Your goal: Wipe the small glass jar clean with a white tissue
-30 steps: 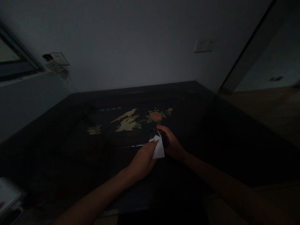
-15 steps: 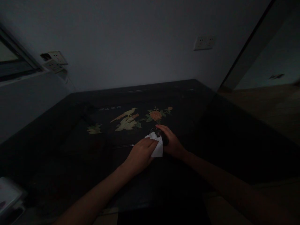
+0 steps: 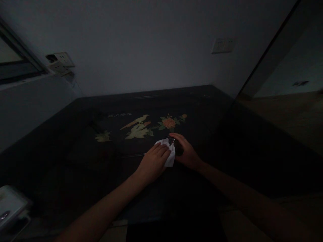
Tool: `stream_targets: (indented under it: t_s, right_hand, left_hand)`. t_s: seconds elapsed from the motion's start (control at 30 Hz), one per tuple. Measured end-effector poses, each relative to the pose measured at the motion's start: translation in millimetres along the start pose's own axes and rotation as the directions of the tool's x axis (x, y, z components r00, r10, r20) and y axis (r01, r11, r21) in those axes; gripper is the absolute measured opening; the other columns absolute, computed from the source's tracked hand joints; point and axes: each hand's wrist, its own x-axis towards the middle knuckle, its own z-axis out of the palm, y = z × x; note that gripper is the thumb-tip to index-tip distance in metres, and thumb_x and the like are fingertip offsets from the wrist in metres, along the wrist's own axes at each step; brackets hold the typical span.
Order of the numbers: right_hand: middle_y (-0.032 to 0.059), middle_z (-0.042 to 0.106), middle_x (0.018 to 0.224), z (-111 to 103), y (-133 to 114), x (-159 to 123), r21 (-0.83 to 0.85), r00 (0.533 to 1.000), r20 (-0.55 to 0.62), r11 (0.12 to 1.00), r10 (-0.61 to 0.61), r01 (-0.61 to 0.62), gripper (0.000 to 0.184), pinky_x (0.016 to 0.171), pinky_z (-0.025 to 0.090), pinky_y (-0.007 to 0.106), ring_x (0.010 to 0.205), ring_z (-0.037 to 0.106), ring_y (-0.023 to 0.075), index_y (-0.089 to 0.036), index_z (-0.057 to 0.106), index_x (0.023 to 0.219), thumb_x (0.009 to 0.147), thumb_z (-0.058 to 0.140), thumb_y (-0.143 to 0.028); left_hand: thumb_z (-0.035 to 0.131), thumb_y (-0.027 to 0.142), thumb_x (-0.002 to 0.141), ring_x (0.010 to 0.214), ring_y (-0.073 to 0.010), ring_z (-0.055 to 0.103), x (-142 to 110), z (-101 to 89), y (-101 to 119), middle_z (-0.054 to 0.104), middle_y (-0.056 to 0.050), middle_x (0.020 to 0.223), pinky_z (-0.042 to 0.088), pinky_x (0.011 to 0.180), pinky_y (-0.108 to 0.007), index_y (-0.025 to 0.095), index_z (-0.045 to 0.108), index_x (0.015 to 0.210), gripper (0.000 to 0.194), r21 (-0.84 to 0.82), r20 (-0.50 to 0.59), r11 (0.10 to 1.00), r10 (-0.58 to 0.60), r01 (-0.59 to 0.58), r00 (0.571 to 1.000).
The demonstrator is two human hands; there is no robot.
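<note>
The one view is from a camera on the head of the person. It looks forward and down, from above the near side of the dark desk [image 3: 196,107], and it reaches to the wall [image 3: 141,43] behind.

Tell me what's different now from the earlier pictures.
The white tissue has shifted slightly left, covering more of the rim of the dark round object. The left hand now lies flatter over it. Nothing was visibly picked up or released; the right hand still holds the object's side.
</note>
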Motion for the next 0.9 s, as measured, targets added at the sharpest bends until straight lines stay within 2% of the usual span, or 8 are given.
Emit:
stream_targets:
  t_s: [0.23, 0.37, 0.43, 0.5, 0.6, 0.73, 0.9]
  right_hand:
    - [0.0109, 0.047, 0.137, 1, 3, -1, -0.008, 0.999, 0.029, 0.999, -0.034, 0.034, 0.069, 0.109, 0.036, 0.047, 0.13, 0.044, 0.0268, -0.026, 0.044, 0.135, 0.071, 0.068, -0.015]
    - [0.0115, 0.048, 0.137, 1, 4, -1, -0.01, 0.998, 0.051, 0.999, -0.039, 0.039, 0.071, 0.109, 0.037, 0.047, 0.129, 0.045, 0.0271, -0.026, 0.044, 0.135, 0.07, 0.07, -0.013]
    - [0.0112, 0.048, 0.137, 1, 3, -1, -0.006, 0.998, 0.051, 0.999, -0.041, 0.041, 0.073, 0.109, 0.036, 0.047, 0.13, 0.044, 0.0278, -0.026, 0.044, 0.135, 0.068, 0.071, -0.012]
    - [0.0112, 0.048, 0.137, 1, 3, -1, -0.007, 0.999, 0.041, 0.999, -0.035, 0.035, 0.073, 0.109, 0.036, 0.048, 0.13, 0.044, 0.028, -0.026, 0.044, 0.135, 0.068, 0.071, -0.012]
    - [0.0118, 0.048, 0.136, 1, 3, 0, -0.005, 1.0, 0.016, 1.0, -0.02, 0.02, 0.069, 0.108, 0.037, 0.047, 0.129, 0.045, 0.0276, -0.026, 0.045, 0.133, 0.07, 0.072, -0.016]
    - [0.0128, 0.049, 0.134, 0, 5, 1, 0.029, 1.0, 0.0, 0.999, -0.025, 0.025, 0.067, 0.108, 0.036, 0.047, 0.128, 0.046, 0.028, -0.024, 0.046, 0.131, 0.07, 0.073, -0.019]
    - [0.0144, 0.046, 0.137, 2, 10, 2, 0.146, 0.999, 0.03, 0.989, 0.016, -0.02, 0.067, 0.109, 0.035, 0.047, 0.131, 0.042, 0.0288, -0.022, 0.045, 0.129, 0.068, 0.073, -0.018]
  left_hand:
    - [0.055, 0.012, 0.075, 0.108, -0.0294, 0.06, -1, -3.5, 9, 0.065, -0.016, 0.114, 0.048, 0.094, -0.046, 0.014, 0.052, 0.116, 0.041, -0.137, 0.047, 0.983, -0.114, 0.119, 0.992]
    - [0.056, 0.011, 0.075, 0.109, -0.0289, 0.061, -1, -4.3, 11, 0.063, -0.017, 0.121, 0.05, 0.092, -0.043, 0.011, 0.041, 0.132, 0.06, -0.3, 0.089, 0.915, -0.254, 0.269, 0.963]
    - [0.053, 0.009, 0.075, 0.11, -0.028, 0.061, -1, -4.1, 11, 0.061, -0.018, 0.125, 0.05, 0.092, -0.043, 0.011, 0.035, 0.137, 0.065, -0.379, 0.092, 0.873, -0.293, 0.306, 0.952]
    - [0.049, 0.008, 0.077, 0.113, -0.0264, 0.06, -2, -3.5, 10, 0.06, -0.016, 0.127, 0.049, 0.095, -0.042, 0.013, 0.036, 0.138, 0.062, -0.431, 0.069, 0.858, -0.276, 0.278, 0.959]
    - [0.045, 0.007, 0.077, 0.119, -0.0253, 0.056, -4, -3.8, 9, 0.058, -0.015, 0.13, 0.046, 0.1, -0.043, 0.015, 0.041, 0.135, 0.058, -0.413, 0.029, 0.89, -0.199, 0.193, 0.98]
    - [0.048, 0.005, 0.073, 0.122, -0.0276, 0.052, -3, -7.3, 11, 0.057, -0.015, 0.131, 0.044, 0.102, -0.045, 0.014, 0.039, 0.136, 0.064, -0.284, 0.062, 0.95, -0.115, 0.128, 0.991]
    - [0.053, 0.007, 0.074, 0.12, -0.03, 0.053, -1, -9.6, 12, 0.058, -0.017, 0.128, 0.043, 0.102, -0.047, 0.011, 0.042, 0.132, 0.06, -0.129, 0.125, 0.988, -0.074, 0.09, 0.989]
